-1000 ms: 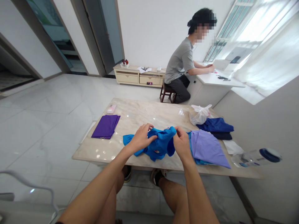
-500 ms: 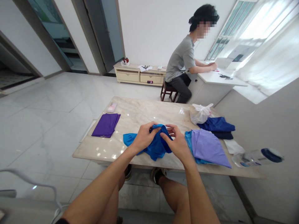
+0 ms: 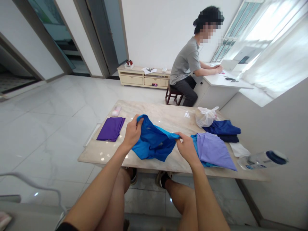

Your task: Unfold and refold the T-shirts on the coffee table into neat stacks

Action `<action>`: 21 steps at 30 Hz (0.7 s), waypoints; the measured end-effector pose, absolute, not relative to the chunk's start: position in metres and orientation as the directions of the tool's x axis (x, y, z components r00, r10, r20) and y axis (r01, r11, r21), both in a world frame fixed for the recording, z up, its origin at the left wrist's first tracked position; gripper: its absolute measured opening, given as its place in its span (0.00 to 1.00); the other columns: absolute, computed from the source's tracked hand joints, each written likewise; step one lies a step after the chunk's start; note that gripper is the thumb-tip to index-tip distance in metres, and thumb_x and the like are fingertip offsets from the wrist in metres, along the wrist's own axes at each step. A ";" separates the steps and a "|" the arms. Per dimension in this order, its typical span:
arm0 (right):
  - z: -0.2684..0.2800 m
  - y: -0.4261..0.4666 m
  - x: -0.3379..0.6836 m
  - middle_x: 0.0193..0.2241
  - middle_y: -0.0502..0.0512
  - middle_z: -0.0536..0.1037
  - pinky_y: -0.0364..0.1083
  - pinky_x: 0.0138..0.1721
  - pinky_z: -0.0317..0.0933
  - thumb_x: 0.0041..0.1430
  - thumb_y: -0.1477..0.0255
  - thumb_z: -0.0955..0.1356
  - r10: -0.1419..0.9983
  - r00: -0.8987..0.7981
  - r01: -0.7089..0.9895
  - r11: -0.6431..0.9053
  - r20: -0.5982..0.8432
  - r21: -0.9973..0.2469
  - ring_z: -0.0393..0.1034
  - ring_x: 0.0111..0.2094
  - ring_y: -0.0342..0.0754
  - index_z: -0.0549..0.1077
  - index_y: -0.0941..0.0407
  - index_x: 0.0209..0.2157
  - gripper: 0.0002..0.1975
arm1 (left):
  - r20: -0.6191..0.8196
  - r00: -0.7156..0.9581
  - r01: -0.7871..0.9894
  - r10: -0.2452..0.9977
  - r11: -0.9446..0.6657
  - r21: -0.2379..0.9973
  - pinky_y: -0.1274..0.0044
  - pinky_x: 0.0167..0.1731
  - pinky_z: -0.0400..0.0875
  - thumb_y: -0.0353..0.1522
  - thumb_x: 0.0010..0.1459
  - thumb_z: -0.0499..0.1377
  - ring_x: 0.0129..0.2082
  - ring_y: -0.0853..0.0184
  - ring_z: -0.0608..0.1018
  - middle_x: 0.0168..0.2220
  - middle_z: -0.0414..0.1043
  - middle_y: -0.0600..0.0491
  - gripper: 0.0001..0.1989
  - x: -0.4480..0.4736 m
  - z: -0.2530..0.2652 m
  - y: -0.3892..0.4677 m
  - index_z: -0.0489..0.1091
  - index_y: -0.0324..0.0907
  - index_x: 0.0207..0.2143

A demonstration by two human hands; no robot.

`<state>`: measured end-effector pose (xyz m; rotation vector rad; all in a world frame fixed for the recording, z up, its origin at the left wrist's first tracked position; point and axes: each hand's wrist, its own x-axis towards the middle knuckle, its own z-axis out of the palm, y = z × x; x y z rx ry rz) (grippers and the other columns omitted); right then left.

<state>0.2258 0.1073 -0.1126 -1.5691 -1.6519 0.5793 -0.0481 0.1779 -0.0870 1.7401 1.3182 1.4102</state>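
Note:
A bright blue cloth garment (image 3: 154,144) is stretched between my two hands over the table's front part, its open edge facing up and its lower part hanging to the tabletop. My left hand (image 3: 132,130) pinches one end of that edge. At the other end, lower down, my right hand (image 3: 187,146) grips the edge between thumb and fingers. Left of my hands lies a folded purple cloth (image 3: 110,129). Close by my right hand is a lavender folded cloth (image 3: 214,149) on top of a light blue one (image 3: 195,144).
The marble table (image 3: 96,154) also bears a white plastic bag (image 3: 206,117), dark blue folded cloth (image 3: 222,127), white paper (image 3: 239,149), a clear bottle with a blue lid (image 3: 262,160) and a small pink pack (image 3: 116,111). A person (image 3: 186,61) sits at a white desk (image 3: 228,80) beyond.
My hands have moved apart, the left one up and leftward, the right one slightly rightward. The blue garment went from bunched to spread open between them.

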 end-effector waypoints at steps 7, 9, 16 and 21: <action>-0.087 0.084 0.215 0.30 0.54 0.80 0.48 0.39 0.65 0.65 0.61 0.61 0.922 0.235 0.569 0.128 0.309 -0.813 0.71 0.33 0.52 0.76 0.54 0.36 0.16 | -0.049 0.554 0.411 0.831 -0.222 0.884 0.74 0.34 0.69 0.54 0.53 0.68 0.32 0.63 0.73 0.30 0.73 0.55 0.24 -0.090 -0.099 0.161 0.71 0.43 0.31; -0.061 0.074 0.215 0.31 0.54 0.80 0.49 0.41 0.65 0.65 0.62 0.62 0.924 0.159 0.630 0.176 0.348 -0.756 0.72 0.33 0.53 0.78 0.54 0.38 0.16 | -0.145 0.612 0.498 0.777 -0.236 0.835 0.75 0.31 0.68 0.51 0.48 0.71 0.30 0.63 0.72 0.26 0.72 0.56 0.22 -0.109 -0.080 0.150 0.72 0.43 0.26; 0.018 0.024 0.227 0.33 0.53 0.84 0.47 0.42 0.66 0.61 0.57 0.74 0.924 -0.161 0.704 0.353 0.346 -0.616 0.74 0.36 0.52 0.82 0.55 0.37 0.15 | 0.417 0.318 0.539 0.851 -0.525 0.659 0.72 0.45 0.74 0.45 0.57 0.67 0.43 0.58 0.79 0.41 0.80 0.49 0.16 -0.164 -0.002 0.090 0.78 0.42 0.36; -0.023 -0.021 0.227 0.38 0.54 0.87 0.46 0.44 0.68 0.53 0.79 0.72 0.964 -0.224 0.851 0.264 0.140 -0.454 0.79 0.41 0.55 0.86 0.52 0.37 0.13 | 0.173 0.449 0.581 0.877 -0.433 0.689 0.71 0.43 0.74 0.39 0.53 0.67 0.37 0.58 0.80 0.34 0.81 0.50 0.09 -0.178 -0.049 0.037 0.79 0.44 0.33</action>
